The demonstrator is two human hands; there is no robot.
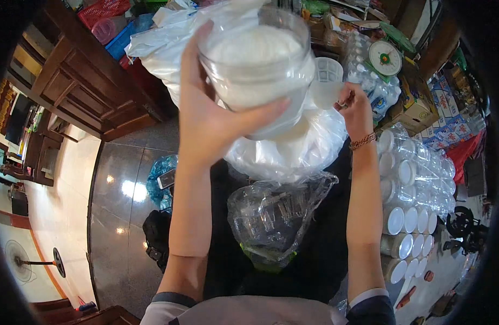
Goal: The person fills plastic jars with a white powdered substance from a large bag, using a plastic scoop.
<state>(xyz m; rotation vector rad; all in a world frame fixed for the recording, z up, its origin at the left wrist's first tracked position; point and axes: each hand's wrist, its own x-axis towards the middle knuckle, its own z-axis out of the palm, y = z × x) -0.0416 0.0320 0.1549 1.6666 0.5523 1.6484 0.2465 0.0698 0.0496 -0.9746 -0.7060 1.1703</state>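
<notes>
My left hand (pixel 211 119) is wrapped round a clear plastic jar (pixel 301 103), raised close to the camera. White powder (pixel 255 49) shows inside it, and the jar hides part of what lies behind. My right hand (pixel 359 105) pinches the edge of a translucent white plastic cup (pixel 328 73), just right of the jar. Below both hands bulges a large white plastic bag (pixel 293 157); its contents are mostly hidden by the jar. On my lap rests a crumpled clear plastic bag (pixel 276 211) with something green at its bottom.
To the right stand stacked jars with white lids (pixel 404 222), some in clear wrap. A dial scale (pixel 385 58) sits on packed water bottles (pixel 363 76) beside a cardboard box (pixel 417 111). At left, a phone (pixel 166 179) lies on a blue bag (pixel 155 172), near a wooden door (pixel 79 81).
</notes>
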